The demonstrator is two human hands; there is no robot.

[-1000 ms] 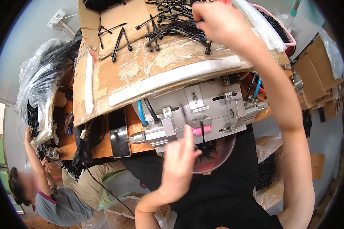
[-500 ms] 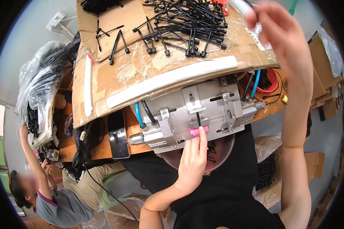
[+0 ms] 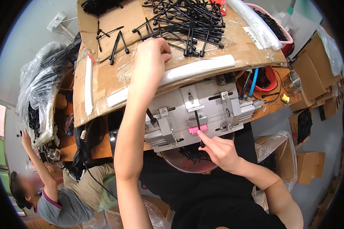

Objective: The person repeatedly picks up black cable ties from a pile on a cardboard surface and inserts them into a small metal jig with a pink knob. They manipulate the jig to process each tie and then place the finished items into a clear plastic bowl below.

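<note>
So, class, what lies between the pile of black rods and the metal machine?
In the head view: taped cardboard and a long white strip.

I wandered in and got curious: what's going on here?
Someone's left hand is over cardboard, at the edge of a pile of black rods; whether it grips one is hidden. Their right hand is at a metal fixture, beside a pink piece crossed by a single black rod. A co-worker is at left, arm raised.

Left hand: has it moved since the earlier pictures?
Yes. Judged against the metal plate, the left hand has moved up and left, from beside the pink block to over the cardboard.
</note>
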